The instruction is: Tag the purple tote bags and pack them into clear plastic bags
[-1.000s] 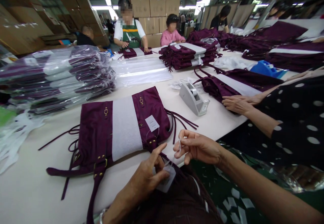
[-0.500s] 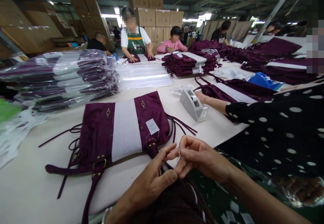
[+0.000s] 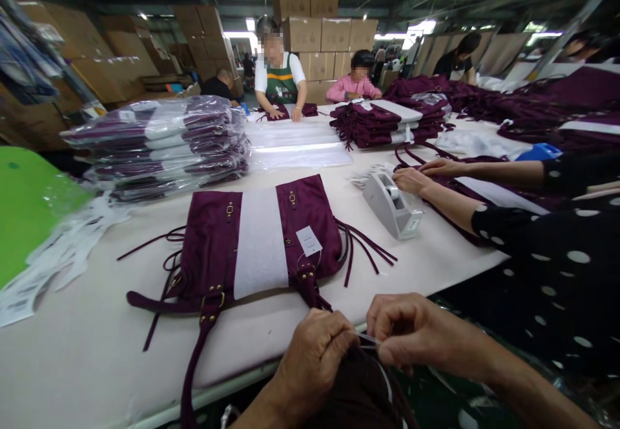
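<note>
A purple handbag (image 3: 208,235) with a white paper band (image 3: 261,241) round its middle lies on the pale table, its straps hanging toward me. A white tag (image 3: 309,240) rests on its right side. Near the table's front edge, my left hand (image 3: 320,358) is closed on one end of a thin clear strip (image 3: 367,338). The strip's other end is pinched by my right hand (image 3: 411,332), a little to the right. Both hands are in front of the bag, above dark cloth (image 3: 361,390).
A grey tape dispenser (image 3: 391,206) stands right of the bag. Beside it are the hands of a person in dotted sleeves (image 3: 504,222). Plastic-wrapped bags (image 3: 169,151) are stacked at the back left. Other people work across the table, near more purple bags (image 3: 382,122).
My left hand has closed and my hands have moved lower and slightly apart, with the strip between them. The view has shifted left. The neighbour's second hand now shows.
</note>
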Demonstrator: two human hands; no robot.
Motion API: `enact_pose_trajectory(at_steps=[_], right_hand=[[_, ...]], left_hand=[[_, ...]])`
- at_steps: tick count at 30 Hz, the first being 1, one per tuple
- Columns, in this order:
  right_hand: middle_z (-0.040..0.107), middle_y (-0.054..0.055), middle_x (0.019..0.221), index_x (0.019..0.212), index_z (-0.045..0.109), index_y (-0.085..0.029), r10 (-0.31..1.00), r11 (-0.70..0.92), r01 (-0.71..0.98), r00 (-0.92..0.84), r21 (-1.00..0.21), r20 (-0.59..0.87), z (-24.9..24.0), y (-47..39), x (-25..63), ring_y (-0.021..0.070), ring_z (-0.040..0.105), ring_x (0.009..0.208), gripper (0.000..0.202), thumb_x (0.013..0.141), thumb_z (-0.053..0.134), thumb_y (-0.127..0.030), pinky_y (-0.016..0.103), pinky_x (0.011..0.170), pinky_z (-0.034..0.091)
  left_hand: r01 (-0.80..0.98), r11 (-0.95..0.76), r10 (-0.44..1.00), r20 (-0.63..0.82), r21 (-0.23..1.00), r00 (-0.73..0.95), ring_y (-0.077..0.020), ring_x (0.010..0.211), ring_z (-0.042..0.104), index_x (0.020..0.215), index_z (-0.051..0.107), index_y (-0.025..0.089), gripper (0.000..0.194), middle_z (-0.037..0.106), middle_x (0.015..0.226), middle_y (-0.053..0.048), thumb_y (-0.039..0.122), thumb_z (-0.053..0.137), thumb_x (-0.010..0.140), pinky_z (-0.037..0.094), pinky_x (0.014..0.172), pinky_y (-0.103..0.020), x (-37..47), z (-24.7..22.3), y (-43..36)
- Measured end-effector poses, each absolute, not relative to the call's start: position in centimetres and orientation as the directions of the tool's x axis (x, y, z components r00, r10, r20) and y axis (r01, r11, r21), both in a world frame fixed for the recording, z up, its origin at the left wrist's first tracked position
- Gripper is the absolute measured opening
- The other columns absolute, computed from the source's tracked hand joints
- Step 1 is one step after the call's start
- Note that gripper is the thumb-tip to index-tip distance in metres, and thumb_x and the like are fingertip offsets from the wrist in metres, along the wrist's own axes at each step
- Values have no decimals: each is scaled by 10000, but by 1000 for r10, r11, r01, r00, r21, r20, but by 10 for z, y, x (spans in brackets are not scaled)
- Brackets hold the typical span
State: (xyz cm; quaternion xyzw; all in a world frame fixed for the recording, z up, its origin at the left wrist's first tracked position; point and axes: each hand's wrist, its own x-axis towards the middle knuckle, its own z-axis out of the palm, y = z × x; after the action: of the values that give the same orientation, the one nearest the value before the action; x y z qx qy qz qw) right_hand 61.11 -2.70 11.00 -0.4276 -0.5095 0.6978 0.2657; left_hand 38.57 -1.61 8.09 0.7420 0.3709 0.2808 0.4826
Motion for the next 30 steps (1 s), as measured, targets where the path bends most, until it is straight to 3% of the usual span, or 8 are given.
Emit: enact_pose_trajectory(at_steps=[5, 7, 10, 13, 16, 19, 23, 30], right_hand=[[646, 62, 1084, 758, 717, -154, 870, -285, -217, -468, -934, -156, 110, -24, 594, 130, 627, 884, 195, 795, 804, -325, 256, 822, 512], [657, 82, 1140, 744, 705, -155, 895, -283, -341, -430, -896, -119, 110, -22, 593, 124, 648, 835, 228, 805, 793, -356, 273, 803, 534], [691, 79, 1015, 728, 668, -162, 920, -297, -442, -371, -847, -128, 114, -16, 601, 126, 658, 684, 243, 812, 778, -362, 240, 580, 541], [684, 36, 825, 732, 660, -159, 945, -280, -375, -270, -884, -185, 123, -6, 610, 91, 605, 521, 240, 824, 768, -353, 207, 470, 502], [683, 25, 740, 795, 694, -146, 959, -256, -158, -169, -954, -229, 130, 4, 609, 73, 586, 499, 250, 826, 769, -382, 191, 501, 503], [691, 29, 745, 910, 715, -139, 962, -243, -8, -133, -970, -240, 127, 13, 600, 95, 618, 558, 319, 792, 781, -429, 205, 545, 528], [670, 12, 752, 1001, 704, -131, 946, -281, 22, -161, -960, -280, 111, 21, 584, 93, 595, 528, 433, 761, 749, -488, 219, 497, 527], [672, -8, 691, 1049, 689, -143, 891, -362, 7, -290, -932, -348, 82, 35, 545, 69, 534, 411, 385, 809, 646, -441, 180, 384, 443]], left_hand=[[151, -26, 695, -90, 988, 713, -127, 694, 569, 783, 676, 179, 329, 616, 728, 2, 385, 511, 979, 422, 671, -238, 378, 87, -8], [145, -144, 752, 13, 979, 659, -158, 866, 614, 908, 697, 190, 271, 662, 903, -30, 362, 501, 985, 458, 803, -263, 368, 87, 2], [348, -407, 864, 232, 845, 446, -212, 1070, 575, 1075, 649, 206, 219, 637, 1098, -70, 345, 510, 978, 438, 966, -351, 354, 82, 25], [644, -464, 886, 313, 609, 343, -270, 1096, 543, 1156, 591, 197, 358, 610, 1139, -91, 391, 681, 869, 440, 978, -434, 354, 71, 46], [801, -441, 896, 239, 404, 374, -317, 1073, 543, 1244, 544, 186, 593, 604, 1152, -100, 414, 787, 754, 465, 936, -489, 369, 59, 57], [853, -423, 906, 164, 305, 390, -317, 1042, 558, 1196, 567, 162, 420, 622, 1095, -105, 238, 690, 802, 473, 916, -486, 380, 54, 62], [807, -325, 940, 75, 493, 333, -251, 1019, 601, 1118, 583, 165, 363, 658, 1059, -87, 55, 543, 775, 467, 921, -391, 370, 61, 72], [617, -106, 922, -156, 779, 355, -184, 838, 653, 952, 662, 217, 248, 713, 888, -2, 155, 543, 744, 472, 781, -292, 337, 68, 100]])
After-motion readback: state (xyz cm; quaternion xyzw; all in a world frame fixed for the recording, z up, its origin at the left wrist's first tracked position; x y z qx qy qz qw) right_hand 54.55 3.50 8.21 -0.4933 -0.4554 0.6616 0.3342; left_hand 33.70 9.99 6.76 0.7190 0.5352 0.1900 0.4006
